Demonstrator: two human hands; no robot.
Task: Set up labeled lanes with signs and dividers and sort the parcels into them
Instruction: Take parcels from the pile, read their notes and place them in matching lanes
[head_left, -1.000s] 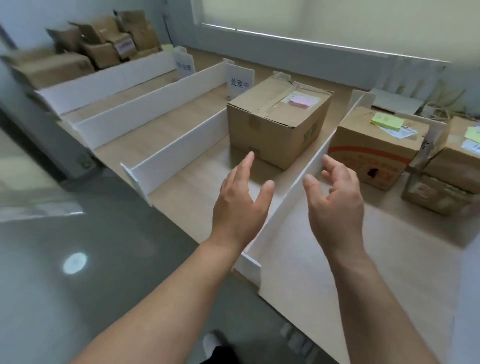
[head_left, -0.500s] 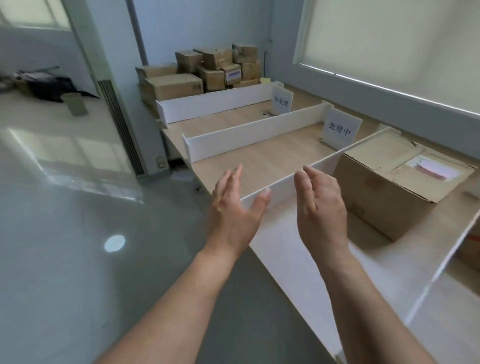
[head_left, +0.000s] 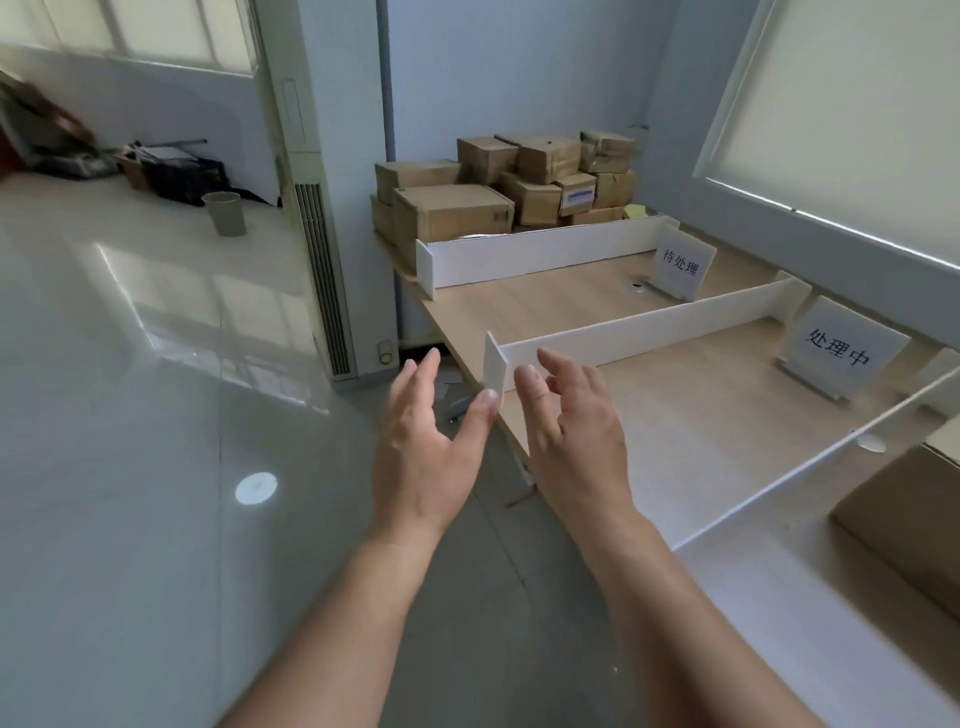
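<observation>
White dividers split the wooden table (head_left: 561, 306) into lanes: a far divider (head_left: 540, 254), a middle divider (head_left: 644, 332) and a near divider (head_left: 810, 467). Two white signs with black characters stand at the lanes' far ends, the far sign (head_left: 681, 266) and the nearer sign (head_left: 839, 351). A pile of brown cardboard parcels (head_left: 498, 192) sits beyond the far divider. One parcel (head_left: 904, 519) lies at the right edge, partly cut off. My left hand (head_left: 423, 452) and my right hand (head_left: 571, 431) are both empty with fingers apart, raised in front of the middle divider's near end.
A tall white air-conditioning unit (head_left: 317, 208) stands left of the table. A grey cup (head_left: 224, 213) and dark clutter (head_left: 171, 171) sit on the glossy floor at the back left. A window with a blind (head_left: 857, 119) runs along the right wall.
My view has swung left, away from the parcel in the near lane toward the parcel pile. Both hands stay open and empty and have moved along to the middle divider's end.
</observation>
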